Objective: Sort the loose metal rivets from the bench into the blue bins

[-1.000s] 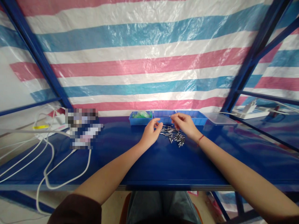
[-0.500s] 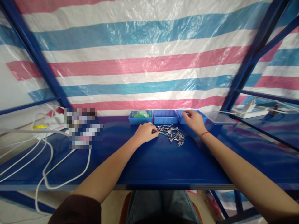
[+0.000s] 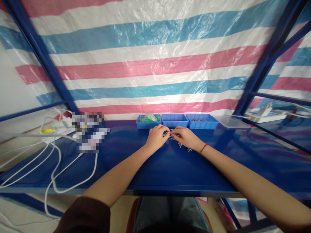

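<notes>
Small silver metal pins, thin like rivets, lie in a loose pile on the blue table, mostly hidden behind my hands. My left hand is at the pile's left side, fingers curled and thumb closed around a few of the metal pins. Just right of it, fingertips close to the left thumb, my right hand makes a pinch over the pile. What lies between its fingertips is too small to make out. More thin metal pieces rest in the right blue bin behind the hands.
Left of that bin stand a middle blue bin and a blue bin holding green plastic. A clear lid lies at the right. White cables and a blurred-out object occupy the left side. Blue posts frame the striped sheet.
My right hand has moved from over the right bin down and left to the pile, beside my left hand. The left hand stays at the pile. The view has shifted slightly.
</notes>
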`<state>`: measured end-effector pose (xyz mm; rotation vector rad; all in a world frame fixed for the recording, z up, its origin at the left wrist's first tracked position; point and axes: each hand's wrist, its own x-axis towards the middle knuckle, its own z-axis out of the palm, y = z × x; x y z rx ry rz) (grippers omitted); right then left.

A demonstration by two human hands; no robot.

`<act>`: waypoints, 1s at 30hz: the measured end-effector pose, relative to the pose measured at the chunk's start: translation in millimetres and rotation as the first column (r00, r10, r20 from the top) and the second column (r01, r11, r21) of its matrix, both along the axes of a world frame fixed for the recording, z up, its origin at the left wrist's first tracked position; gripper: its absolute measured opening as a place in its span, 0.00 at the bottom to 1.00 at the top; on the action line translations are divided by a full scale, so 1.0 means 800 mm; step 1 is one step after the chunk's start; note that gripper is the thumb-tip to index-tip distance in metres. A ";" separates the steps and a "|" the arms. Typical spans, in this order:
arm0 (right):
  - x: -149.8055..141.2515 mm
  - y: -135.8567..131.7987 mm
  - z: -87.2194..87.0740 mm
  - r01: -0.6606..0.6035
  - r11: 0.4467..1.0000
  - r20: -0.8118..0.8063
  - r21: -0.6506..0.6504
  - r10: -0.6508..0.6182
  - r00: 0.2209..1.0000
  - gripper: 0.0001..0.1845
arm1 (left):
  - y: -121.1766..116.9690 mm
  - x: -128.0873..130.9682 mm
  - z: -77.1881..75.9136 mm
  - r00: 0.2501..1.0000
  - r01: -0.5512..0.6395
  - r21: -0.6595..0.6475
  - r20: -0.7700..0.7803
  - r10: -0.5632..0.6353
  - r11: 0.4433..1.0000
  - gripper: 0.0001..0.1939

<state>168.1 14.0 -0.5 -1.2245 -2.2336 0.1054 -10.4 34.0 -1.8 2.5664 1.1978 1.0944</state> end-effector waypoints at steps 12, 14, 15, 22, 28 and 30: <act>-0.014 -0.006 0.006 -0.043 0.999 -0.232 -0.033 0.034 0.972 0.15 | -0.007 0.010 -0.002 0.906 0.134 -0.110 0.415 -0.076 0.985 0.06; -0.013 -0.002 0.001 -0.039 0.995 -0.274 -0.086 0.014 0.962 0.15 | -0.008 0.009 -0.001 0.904 0.129 -0.102 0.420 -0.075 0.986 0.06; -0.012 -0.001 0.000 -0.044 0.992 -0.295 -0.120 0.007 0.955 0.15 | -0.008 0.009 0.000 0.903 0.126 -0.097 0.423 -0.074 0.987 0.06; -0.015 -0.005 0.010 -0.105 0.933 -0.554 -0.343 -0.111 0.825 0.19 | -0.007 0.010 -0.001 0.887 0.121 -0.048 0.454 -0.086 0.991 0.07; -0.013 -0.009 0.021 -0.137 0.950 -0.748 -0.281 -0.127 0.651 0.20 | -0.004 0.010 -0.002 0.879 0.128 -0.068 0.470 -0.081 0.990 0.07; -0.011 -0.009 0.021 -0.145 0.952 -0.765 -0.270 -0.120 0.632 0.20 | -0.003 0.010 -0.003 0.880 0.130 -0.076 0.468 -0.080 0.989 0.07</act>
